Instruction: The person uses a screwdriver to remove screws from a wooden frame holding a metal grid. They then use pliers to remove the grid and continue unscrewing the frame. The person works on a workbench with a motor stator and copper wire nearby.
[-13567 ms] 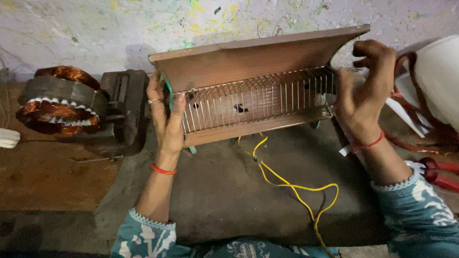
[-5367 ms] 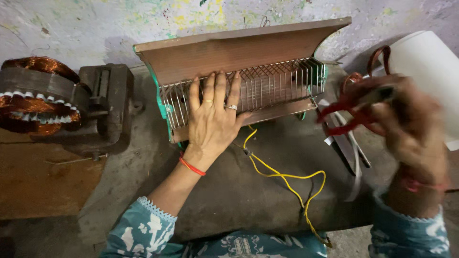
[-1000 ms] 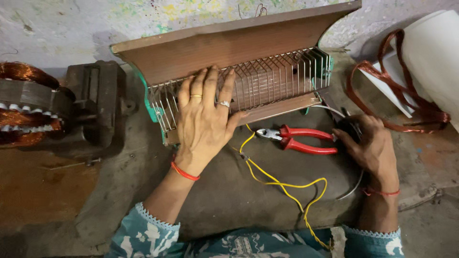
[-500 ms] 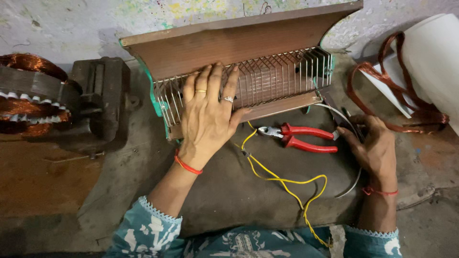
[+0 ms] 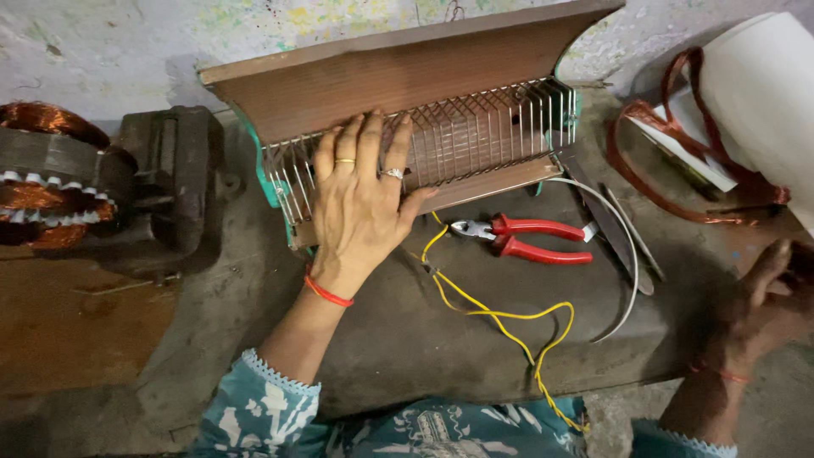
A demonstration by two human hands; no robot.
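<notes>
A brown metal heater (image 5: 424, 76) with a wire grille (image 5: 492, 136) lies across the grey bench. My left hand (image 5: 360, 208) rests flat on the grille's left part, fingers spread, holding nothing. Red-handled pliers (image 5: 526, 239) lie on the bench just below the heater. A yellow wire (image 5: 500, 314) runs from the heater toward me. My right hand (image 5: 763, 305) is off at the right edge of the bench, away from the pliers, fingers loosely curled; I see nothing in it.
A motor stator with copper windings (image 5: 42, 182) sits in a dark vise (image 5: 170, 182) at the left. A white roll (image 5: 763, 93) and copper-coloured wire loops (image 5: 670, 161) lie at the right. A thin white cable (image 5: 623, 246) and flat metal strips (image 5: 619, 229) lie beside the pliers.
My right hand has drawn back from beside the pliers to the bench's right edge. The left hand stays on the grille. The pliers lie still.
</notes>
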